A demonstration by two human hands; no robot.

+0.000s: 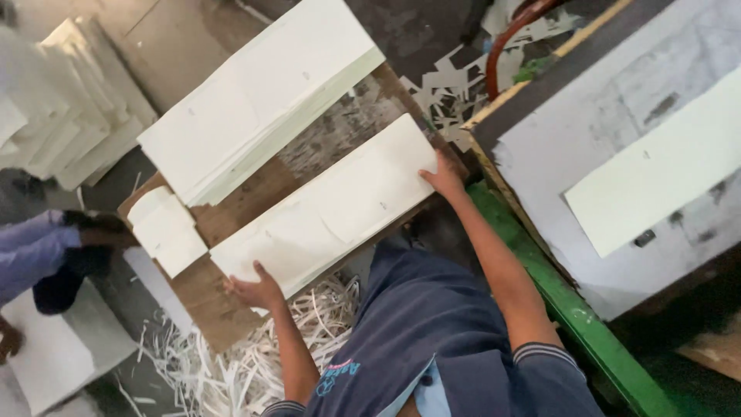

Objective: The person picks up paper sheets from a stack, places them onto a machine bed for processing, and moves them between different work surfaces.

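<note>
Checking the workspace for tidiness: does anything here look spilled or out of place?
Yes. Loose white paper strips lie in a tangled heap on the floor below the brown wooden board, and more offcuts are scattered beyond it. The long white paper stack between both hands looks neatly squared.

Pretty soft frame overall, nothing is really crisp. Light is flat and diffuse with no hard shadows; the pale paper stack [332, 208] between the left hand [255, 291] and right hand [444, 179] comes out bright, almost washed out, so its surface detail is mostly gone. Far beyond the left hand, the white stacks [77, 100] at the frame edge are smeared with blur. Below the right hand, beside the green rail [571, 309], the corner drops into deep shadow.
</note>
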